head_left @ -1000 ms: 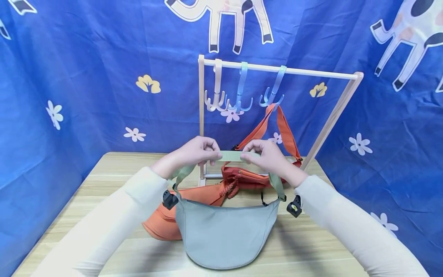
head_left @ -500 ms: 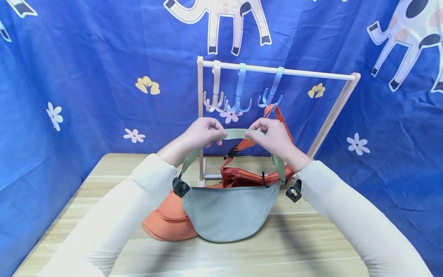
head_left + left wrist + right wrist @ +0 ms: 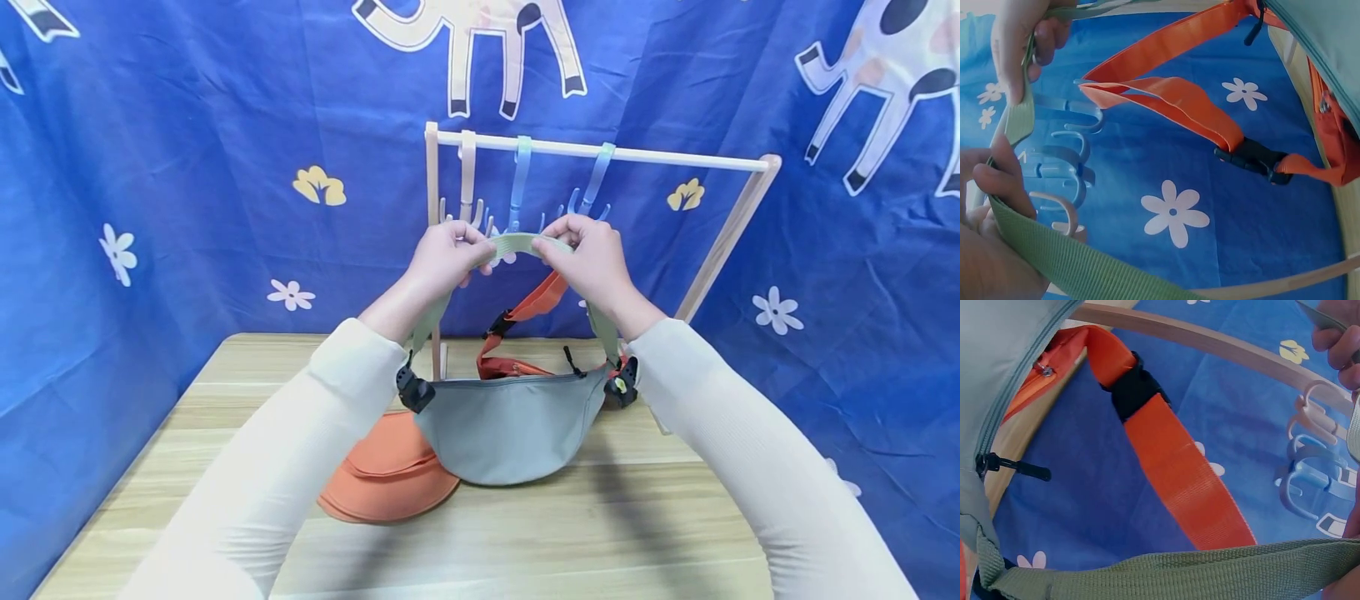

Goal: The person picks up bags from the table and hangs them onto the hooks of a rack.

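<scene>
A grey-green sling bag [image 3: 517,429] hangs by its pale green strap [image 3: 514,243], which both hands pinch near its top. My left hand [image 3: 450,260] grips the strap's left side between thumb and fingers. On the other side my right hand [image 3: 588,254] pinches it, a short span of webbing stretched between the two. Just behind the hands hang the hooks, a pale one [image 3: 468,175], a blue one [image 3: 521,183] and another blue hook [image 3: 598,179]; the hands cover some lower prongs. In the left wrist view an orange strap [image 3: 1166,94] loops over a blue hook.
The hooks hang from the white bar [image 3: 675,158] of a wooden rack. Behind the held bag is a red-orange bag [image 3: 510,367], mostly hidden. An orange cap [image 3: 390,475] lies on the wooden table [image 3: 525,550] at left. A blue patterned cloth [image 3: 225,208] surrounds the table.
Both hands have risen toward the hooks, lifting the sling bag up and away from the front of the table. The cap shows more, the red-orange bag less.
</scene>
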Available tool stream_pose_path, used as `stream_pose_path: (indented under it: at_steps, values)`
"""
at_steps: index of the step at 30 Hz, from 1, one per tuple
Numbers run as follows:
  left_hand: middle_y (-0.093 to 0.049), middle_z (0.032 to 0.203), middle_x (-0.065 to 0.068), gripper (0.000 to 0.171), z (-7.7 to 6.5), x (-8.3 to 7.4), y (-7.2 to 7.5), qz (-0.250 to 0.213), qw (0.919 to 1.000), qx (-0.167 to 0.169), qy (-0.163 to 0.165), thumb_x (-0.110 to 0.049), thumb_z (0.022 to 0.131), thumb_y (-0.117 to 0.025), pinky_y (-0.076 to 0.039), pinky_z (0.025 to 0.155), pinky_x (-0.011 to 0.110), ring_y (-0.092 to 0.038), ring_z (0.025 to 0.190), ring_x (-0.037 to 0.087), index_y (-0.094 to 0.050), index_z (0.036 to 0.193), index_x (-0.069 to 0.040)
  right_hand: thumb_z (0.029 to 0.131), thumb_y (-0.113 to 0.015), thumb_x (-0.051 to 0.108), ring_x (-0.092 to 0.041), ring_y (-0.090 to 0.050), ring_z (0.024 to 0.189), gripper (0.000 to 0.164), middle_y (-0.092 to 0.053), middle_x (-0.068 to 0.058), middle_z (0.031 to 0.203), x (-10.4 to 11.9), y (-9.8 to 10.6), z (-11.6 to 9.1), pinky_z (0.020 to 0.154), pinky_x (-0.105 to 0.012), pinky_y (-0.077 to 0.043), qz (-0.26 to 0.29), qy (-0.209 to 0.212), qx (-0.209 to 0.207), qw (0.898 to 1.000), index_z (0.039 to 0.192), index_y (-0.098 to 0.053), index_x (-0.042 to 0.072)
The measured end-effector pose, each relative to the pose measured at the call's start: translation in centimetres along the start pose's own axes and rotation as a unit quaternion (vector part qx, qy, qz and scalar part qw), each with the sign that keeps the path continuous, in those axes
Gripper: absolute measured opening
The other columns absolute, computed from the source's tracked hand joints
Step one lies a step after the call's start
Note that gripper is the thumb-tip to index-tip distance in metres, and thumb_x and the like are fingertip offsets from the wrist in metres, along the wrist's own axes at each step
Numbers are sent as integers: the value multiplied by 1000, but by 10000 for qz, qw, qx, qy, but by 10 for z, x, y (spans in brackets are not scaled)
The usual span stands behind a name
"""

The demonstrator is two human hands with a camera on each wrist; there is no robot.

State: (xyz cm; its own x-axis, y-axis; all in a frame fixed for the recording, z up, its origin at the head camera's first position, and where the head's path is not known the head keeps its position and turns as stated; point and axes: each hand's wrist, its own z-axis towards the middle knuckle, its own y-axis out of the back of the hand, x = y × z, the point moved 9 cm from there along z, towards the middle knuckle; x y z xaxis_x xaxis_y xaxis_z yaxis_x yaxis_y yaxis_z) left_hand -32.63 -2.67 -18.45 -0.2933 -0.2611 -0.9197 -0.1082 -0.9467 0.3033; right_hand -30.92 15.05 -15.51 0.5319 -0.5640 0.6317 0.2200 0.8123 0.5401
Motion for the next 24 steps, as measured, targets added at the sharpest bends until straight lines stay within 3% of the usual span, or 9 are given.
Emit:
stream_pose_path:
  at_steps: [5,10,12,17,24]
  values:
    - [-65,71,9,10,2,-3,4,-463,9978,-484,4,-14,91,-62,-36,46,24,-41,46,12,-60,89,-4,88,-69,27,-18,-52,56,16,-64,-1,71,7,3,9,50,-28,-36,-61,83,-328,9994,90,-68,11]
    - [-66,72,8,11,3,-7,8,-363,9948,-932,-174,-16,91,-61,-38,48,24,-43,46,11,-61,89,-6,87,-70,29,-17,-52,61,18,-62,-2,71,8,3,18,55,-29,-38,-90,-23,-582,9983,91,-68,11]
    - [-67,73,9,12,4,-8,8,-330,9935,-1072,-206,-18,91,-61,-38,47,23,-44,45,11,-61,89,-6,88,-69,29,-17,-53,63,18,-62,-2,72,7,2,21,67,-29,-40,-99,-97,-618,9980,91,-68,11]
    - [-69,77,10,15,7,-7,9,-162,9908,-1322,-247,-22,92,-60,-40,48,23,-49,48,12,-61,94,-7,89,-68,31,-17,-54,65,19,-62,-2,74,4,0,26,74,-31,-39,-128,-308,-645,9974,93,-67,12]
    - [-67,73,7,15,11,-8,4,-188,9888,-1444,-337,-21,93,-59,-43,50,23,-52,54,12,-59,94,-6,89,-67,31,-15,-55,66,20,-64,-1,75,0,0,30,66,-29,-39,-290,-454,-828,9951,94,-68,12]
